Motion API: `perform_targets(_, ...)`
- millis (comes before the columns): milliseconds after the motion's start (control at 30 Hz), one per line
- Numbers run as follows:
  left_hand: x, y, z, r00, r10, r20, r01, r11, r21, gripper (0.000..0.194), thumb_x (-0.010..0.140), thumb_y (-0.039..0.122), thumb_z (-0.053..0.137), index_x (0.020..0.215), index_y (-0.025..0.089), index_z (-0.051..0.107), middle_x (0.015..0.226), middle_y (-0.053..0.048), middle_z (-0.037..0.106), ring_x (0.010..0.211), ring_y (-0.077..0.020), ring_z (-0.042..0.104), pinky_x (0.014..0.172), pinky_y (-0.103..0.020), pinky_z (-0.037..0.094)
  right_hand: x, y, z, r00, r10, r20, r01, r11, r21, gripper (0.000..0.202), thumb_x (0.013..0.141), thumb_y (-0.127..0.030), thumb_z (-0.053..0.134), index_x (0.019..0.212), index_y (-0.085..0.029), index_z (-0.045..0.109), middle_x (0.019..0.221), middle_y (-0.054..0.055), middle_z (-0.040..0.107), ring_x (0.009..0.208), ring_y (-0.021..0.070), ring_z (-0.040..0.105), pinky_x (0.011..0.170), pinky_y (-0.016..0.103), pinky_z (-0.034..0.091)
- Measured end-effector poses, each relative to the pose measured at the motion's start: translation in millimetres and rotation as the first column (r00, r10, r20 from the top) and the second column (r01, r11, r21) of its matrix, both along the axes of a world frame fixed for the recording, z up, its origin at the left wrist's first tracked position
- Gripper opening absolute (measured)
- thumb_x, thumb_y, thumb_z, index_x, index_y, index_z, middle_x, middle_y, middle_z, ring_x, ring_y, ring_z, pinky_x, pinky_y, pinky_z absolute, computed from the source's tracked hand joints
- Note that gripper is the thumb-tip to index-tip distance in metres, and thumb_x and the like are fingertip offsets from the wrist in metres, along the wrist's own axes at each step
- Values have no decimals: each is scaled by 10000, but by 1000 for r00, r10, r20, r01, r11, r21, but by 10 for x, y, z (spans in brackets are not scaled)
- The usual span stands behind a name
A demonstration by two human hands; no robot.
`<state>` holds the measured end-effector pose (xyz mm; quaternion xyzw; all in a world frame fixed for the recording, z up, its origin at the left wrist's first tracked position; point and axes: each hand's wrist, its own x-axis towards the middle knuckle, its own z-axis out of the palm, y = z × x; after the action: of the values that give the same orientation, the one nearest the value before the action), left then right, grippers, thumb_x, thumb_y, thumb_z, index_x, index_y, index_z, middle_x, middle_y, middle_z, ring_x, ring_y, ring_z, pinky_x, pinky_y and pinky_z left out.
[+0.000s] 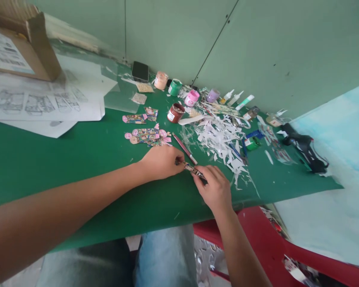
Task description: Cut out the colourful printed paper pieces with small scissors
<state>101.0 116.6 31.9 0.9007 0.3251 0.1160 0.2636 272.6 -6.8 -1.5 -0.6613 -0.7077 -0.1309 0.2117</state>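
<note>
My left hand [163, 162] is closed, its thumb and fingertips pinching one end of a small, narrow patterned piece [191, 169]. The other end is between the thumb and fingers of my right hand [214, 187]. The piece is tan, white and dark, and its exact kind is too small to make out. Just beyond my left hand lies a pile of colourful cut-out figures [146, 135] with pink round ends. More cut-outs [136, 118] rest a little farther back. A dark red pen [183, 147] lies on the table close to both hands.
White paper scraps [219, 137] spread over the green table [113, 211] at right. Behind stand paint jars, among them a dark red one [176, 113] and a pink one [192, 98]. Printed sheets [89, 107] and a cardboard box [44, 59] are at left. A red chair [257, 231] stands at right.
</note>
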Motion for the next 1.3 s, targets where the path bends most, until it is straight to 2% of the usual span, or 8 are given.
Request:
perform_targets(233,55,-45,5,995,99,-8,-99,995,-1,192,825,318,551,762,208,696,758,-44,713,728,-217,655,619,-290,432,-5,-17,-40,998,44,-46,-39,995,96,191,958,-237,503,1002,-198,684,854,85,717,772,207,621,759,338,489)
perform_targets(333,43,8,21,990,73,123,-43,972,-233,217,854,315,534,736,199,674,734,-23,724,641,-161,629,592,-260,445,14,10,-66,983,-60,-173,79,992,103,172,946,-278,521,994,-202,668,860,85,706,796,216,629,735,340,506)
perform_targets(467,21,88,48,937,104,333,113,812,-573,248,886,304,507,749,156,651,785,-42,748,530,-91,565,518,-212,447,34,46,-105,942,-192,-276,231,966,117,147,900,-285,562,986,-205,651,904,91,695,829,231,631,741,356,514)
perform_targets(700,37,74,33,927,127,352,126,779,-614,247,893,296,508,777,136,656,780,-57,747,527,-89,566,497,-203,441,41,44,-128,934,-212,-287,253,961,114,144,882,-283,577,971,-200,654,909,90,695,827,229,634,741,351,507)
perform_targets(867,-84,154,179,973,-66,221,106,978,-177,252,878,259,491,834,172,723,855,-46,755,702,-155,655,634,-249,495,62,57,-159,949,-170,-267,215,965,150,144,882,-285,572,960,-196,655,879,78,694,793,215,635,715,331,505)
perform_targets(1000,-270,327,376,973,-128,-195,163,970,180,297,811,187,520,977,257,756,1045,-13,756,932,-214,691,788,-289,511,55,56,-184,950,-158,-271,201,970,137,143,883,-303,570,947,-207,655,881,81,691,787,218,629,700,333,504)
perform_targets(1167,-456,636,480,970,172,-173,-103,931,349,321,881,273,458,1060,248,724,1094,-33,738,943,-229,684,785,-314,516,129,106,-174,907,-107,-408,156,984,90,201,882,-361,569,977,-207,657,895,87,700,787,214,655,699,330,533)
perform_targets(1300,-604,894,396,855,473,-214,-371,845,385,357,880,288,482,1158,223,697,1116,-94,719,987,-294,671,816,-391,519,270,285,-118,830,-128,-543,231,965,125,316,869,-469,568,982,-186,654,838,80,719,700,202,667,646,311,537)
